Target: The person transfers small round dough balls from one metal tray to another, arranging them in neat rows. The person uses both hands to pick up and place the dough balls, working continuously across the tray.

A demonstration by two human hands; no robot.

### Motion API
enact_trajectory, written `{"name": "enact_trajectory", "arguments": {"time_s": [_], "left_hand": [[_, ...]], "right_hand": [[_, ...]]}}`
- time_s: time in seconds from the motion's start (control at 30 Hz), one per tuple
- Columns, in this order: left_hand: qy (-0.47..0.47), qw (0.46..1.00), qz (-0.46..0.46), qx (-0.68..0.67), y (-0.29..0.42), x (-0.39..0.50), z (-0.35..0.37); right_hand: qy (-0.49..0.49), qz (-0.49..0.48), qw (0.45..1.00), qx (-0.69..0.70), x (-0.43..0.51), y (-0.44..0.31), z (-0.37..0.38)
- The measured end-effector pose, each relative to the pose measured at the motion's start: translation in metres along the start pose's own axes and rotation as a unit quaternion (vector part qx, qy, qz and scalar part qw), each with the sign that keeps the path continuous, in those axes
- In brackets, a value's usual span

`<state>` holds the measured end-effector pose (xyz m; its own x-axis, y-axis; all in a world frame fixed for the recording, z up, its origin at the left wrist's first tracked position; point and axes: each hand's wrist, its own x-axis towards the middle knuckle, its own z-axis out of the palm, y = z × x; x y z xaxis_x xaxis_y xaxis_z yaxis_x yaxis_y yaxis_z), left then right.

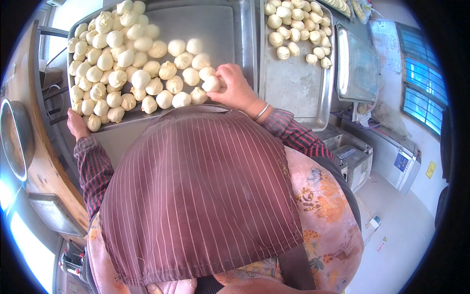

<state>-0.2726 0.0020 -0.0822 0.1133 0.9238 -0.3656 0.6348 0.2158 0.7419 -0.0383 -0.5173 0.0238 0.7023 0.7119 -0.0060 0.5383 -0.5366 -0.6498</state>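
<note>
Many round, pleated dough buns lie heaped over the left part of a large metal tray and spread in looser rows towards its middle. My right hand, with a silver bangle at the wrist, has its thumb and fingers around a pale dough bun at the right end of these rows. At the tray's near left corner is my left hand, its fingers by the rim; whether it grips the rim I cannot tell. A striped maroon apron covers my front, just below the tray.
A second metal tray stands to the right with more buns at its far end. Beyond it lies a covered metal container. On the left are a wooden counter edge and a metal bowl. A boxy machine stands at the right.
</note>
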Motion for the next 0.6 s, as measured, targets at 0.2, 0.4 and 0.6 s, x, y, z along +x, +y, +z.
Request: {"name": "enact_trajectory", "arguments": {"time_s": [0.2, 0.4, 0.6], "left_hand": [[0.002, 1.0, 0.007, -0.01, -0.006, 0.004, 0.001], [0.004, 1.0, 0.005, -0.004, -0.009, 0.009, 0.002], [0.003, 1.0, 0.004, 0.006, -0.006, 0.006, 0.001]], "right_hand": [[0.093, 0.172, 0.948, 0.25, 0.008, 0.027, -0.039], [0.376, 0.18, 0.905, 0.079, 0.038, 0.058, -0.16], [-0.023, 0.086, 0.983, 0.158, 0.042, 0.012, -0.079]]}}
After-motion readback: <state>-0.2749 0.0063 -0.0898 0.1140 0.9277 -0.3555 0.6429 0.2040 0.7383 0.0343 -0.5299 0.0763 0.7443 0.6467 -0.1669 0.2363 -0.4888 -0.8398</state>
